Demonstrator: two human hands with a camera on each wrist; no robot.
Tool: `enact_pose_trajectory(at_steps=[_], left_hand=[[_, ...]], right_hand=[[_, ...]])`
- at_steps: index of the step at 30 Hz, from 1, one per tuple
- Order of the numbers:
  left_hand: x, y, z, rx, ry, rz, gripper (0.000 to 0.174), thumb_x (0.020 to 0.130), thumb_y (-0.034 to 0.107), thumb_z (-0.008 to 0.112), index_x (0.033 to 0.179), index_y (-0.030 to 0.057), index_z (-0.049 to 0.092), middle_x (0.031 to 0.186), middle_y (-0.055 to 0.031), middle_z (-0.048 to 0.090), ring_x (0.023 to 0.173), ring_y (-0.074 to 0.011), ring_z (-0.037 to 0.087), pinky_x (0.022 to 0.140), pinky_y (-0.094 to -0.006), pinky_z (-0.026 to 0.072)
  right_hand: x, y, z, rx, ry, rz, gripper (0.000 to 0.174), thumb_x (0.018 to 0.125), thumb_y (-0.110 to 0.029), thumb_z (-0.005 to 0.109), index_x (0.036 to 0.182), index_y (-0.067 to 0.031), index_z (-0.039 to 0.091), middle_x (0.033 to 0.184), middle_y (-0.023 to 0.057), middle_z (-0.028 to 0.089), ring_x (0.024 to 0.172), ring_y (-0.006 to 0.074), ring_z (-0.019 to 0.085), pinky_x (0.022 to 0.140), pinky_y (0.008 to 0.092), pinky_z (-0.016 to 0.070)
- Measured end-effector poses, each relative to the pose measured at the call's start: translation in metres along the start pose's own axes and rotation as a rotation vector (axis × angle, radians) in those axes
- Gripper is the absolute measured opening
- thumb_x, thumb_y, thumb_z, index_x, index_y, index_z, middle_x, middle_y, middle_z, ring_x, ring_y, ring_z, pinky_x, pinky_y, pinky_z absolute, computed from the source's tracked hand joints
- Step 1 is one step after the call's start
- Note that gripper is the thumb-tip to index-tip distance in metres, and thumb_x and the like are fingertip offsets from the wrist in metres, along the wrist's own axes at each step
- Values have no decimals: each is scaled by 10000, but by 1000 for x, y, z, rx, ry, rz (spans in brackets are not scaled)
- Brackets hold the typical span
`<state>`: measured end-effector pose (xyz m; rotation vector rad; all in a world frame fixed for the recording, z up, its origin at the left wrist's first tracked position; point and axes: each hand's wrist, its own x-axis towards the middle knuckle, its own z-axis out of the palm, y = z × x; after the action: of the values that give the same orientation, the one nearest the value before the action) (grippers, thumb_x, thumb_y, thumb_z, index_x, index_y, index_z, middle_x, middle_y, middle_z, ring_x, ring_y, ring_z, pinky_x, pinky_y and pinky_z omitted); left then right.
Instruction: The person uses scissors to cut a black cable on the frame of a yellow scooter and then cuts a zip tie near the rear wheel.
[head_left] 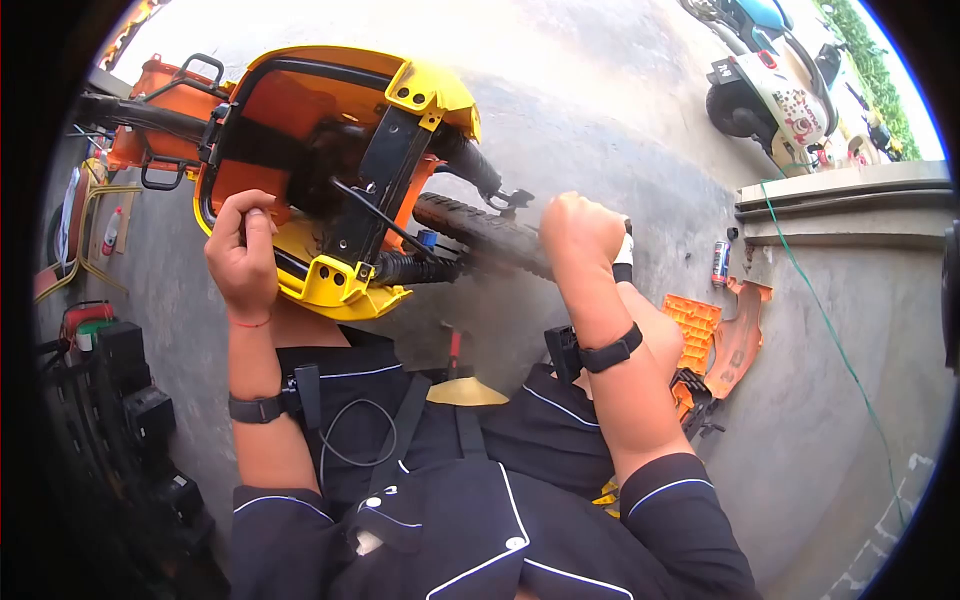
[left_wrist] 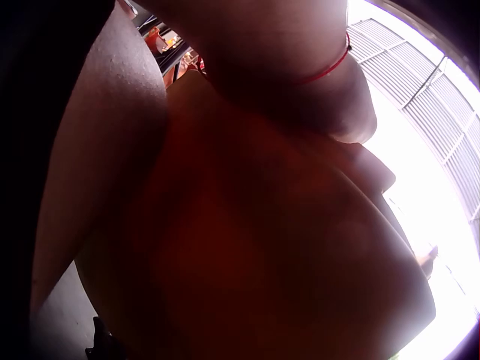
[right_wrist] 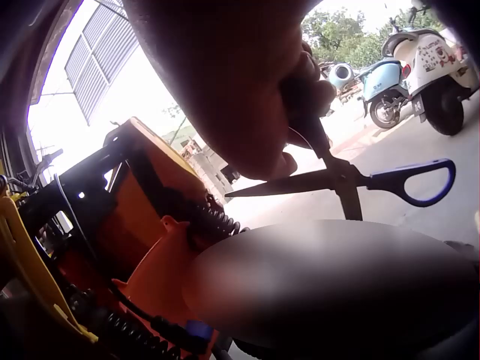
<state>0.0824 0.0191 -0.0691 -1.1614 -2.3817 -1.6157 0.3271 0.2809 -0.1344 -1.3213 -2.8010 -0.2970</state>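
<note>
My left hand lies at the near rim of a yellow shell on an overturned two-wheeler, its fingers curled round the edge. In the left wrist view, the shell's broad orange-brown face fills much of the picture below that hand. My right hand is a fist beyond the bare tyre. In the right wrist view it grips one handle of a pair of scissors. The blades stand spread apart, and the blue-edged handle sticks out free. From the head view the scissors are hidden behind the fist.
Two shock absorbers flank the tyre. A red-handled tool lies on the floor between my legs. Orange panels and a spray can are at the right. Black battery-like boxes stand left; parked scooters stand farther off.
</note>
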Motion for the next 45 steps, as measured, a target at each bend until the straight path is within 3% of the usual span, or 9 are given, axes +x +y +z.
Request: enact_pose_trajectory(at_steps=[6, 11, 16, 23, 26, 29, 34, 39, 45], left_hand=[[3, 2, 1, 10, 28, 12, 155, 951, 5, 496, 975, -5, 648, 740, -8, 591, 658, -56, 517, 592, -206, 408], [4, 3, 1, 38, 66, 10, 159, 943, 9, 498, 961, 5, 656, 723, -8, 596, 646, -55, 525, 580, -209, 414], [4, 2, 2, 7, 97, 33, 158, 937, 6, 503, 947, 10, 660, 705, 1, 578, 620, -47, 512, 553, -213, 404], [4, -2, 3, -2, 76, 42, 156, 940, 10, 503, 955, 11, 658, 711, 11, 578, 621, -43, 514, 551, -206, 403], [5, -2, 2, -20, 45, 56, 160, 946, 11, 497, 962, 8, 657, 743, -2, 600, 647, -56, 540, 581, -206, 431], [4, -4, 0, -26, 20, 63, 165, 953, 13, 491, 964, 5, 656, 772, -16, 616, 664, -73, 560, 609, -214, 459], [3, -4, 2, 1, 41, 80, 162, 944, 19, 503, 971, 11, 662, 748, -17, 612, 648, -73, 557, 597, -221, 454], [2, -1, 0, 33, 52, 66, 162, 933, 22, 512, 963, 26, 671, 689, -5, 586, 588, -74, 524, 543, -237, 413], [2, 0, 1, 21, 66, 74, 159, 927, 24, 515, 957, 23, 671, 683, -10, 579, 585, -72, 512, 538, -237, 405]], right_hand=[[10, -34, -6, 13, 12, -4, 135, 745, -156, 628, 630, -144, 696, 668, 101, 704, 623, 266, 712, 552, 367, 517], [32, 11, -8, 52, -157, 27, 182, 785, -193, 603, 695, -129, 747, 726, 117, 721, 697, 284, 725, 604, 386, 543], [19, 53, 16, 148, -225, 338, 368, 837, -345, 510, 814, -78, 762, 875, 199, 723, 854, 381, 709, 753, 457, 560], [-47, 80, 64, 474, -323, 615, 366, 834, -353, 510, 860, -78, 751, 925, 195, 721, 946, 404, 676, 814, 466, 533], [-69, 79, 86, 658, -298, 576, 412, 851, -395, 513, 847, -34, 713, 913, 245, 683, 911, 411, 653, 815, 470, 499], [-80, 80, 110, 711, -259, 523, 395, 856, -376, 499, 832, -41, 708, 893, 223, 694, 877, 417, 661, 782, 480, 511], [-64, 86, 115, 663, -387, 594, 396, 848, -340, 476, 968, -61, 730, 1065, 228, 686, 1035, 409, 640, 901, 453, 506], [-56, 82, 110, 633, -410, 599, 414, 840, -339, 457, 979, -47, 716, 1104, 240, 664, 1073, 425, 611, 913, 460, 482], [-74, 74, 114, 558, -206, 625, 408, 880, -339, 440, 923, -41, 715, 1007, 238, 688, 970, 427, 652, 857, 483, 514]])
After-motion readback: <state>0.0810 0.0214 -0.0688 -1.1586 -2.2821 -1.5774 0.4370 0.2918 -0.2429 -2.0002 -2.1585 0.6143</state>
